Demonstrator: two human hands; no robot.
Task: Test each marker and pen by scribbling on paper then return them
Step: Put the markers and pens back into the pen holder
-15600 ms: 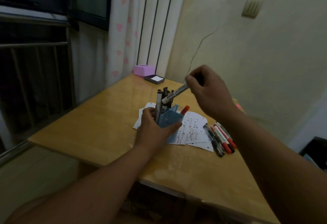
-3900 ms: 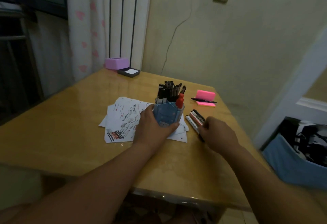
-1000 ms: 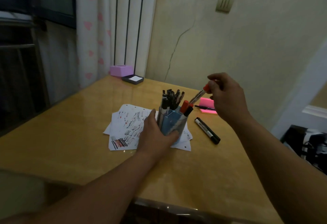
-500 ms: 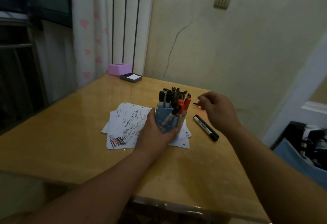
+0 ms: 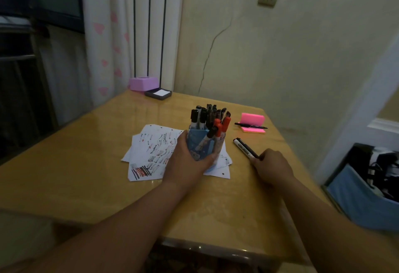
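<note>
The cup [image 5: 200, 149] you hold is pale blue with a small printed pattern. The markers [image 5: 203, 117] in it have black and orange-red caps. The paper [image 5: 151, 149] is white, streaked with red and black scribbles. The loose marker [image 5: 245, 148] is black with a white label. The sticky notes [image 5: 252, 119] are bright pink, the box [image 5: 143, 83] lilac, the curtain [image 5: 103, 35] white with pink hearts, and your tabletop [image 5: 86, 164] glossy honey-yellow.

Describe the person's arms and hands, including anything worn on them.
Both arms are bare as far as the view shows: no sleeve covers the left forearm or the right forearm. The left hand and the right hand wear no gloves. No watch, bracelet or ring shows on the wrists or the visible fingers. The light is too dim to tell finer marks.
</note>
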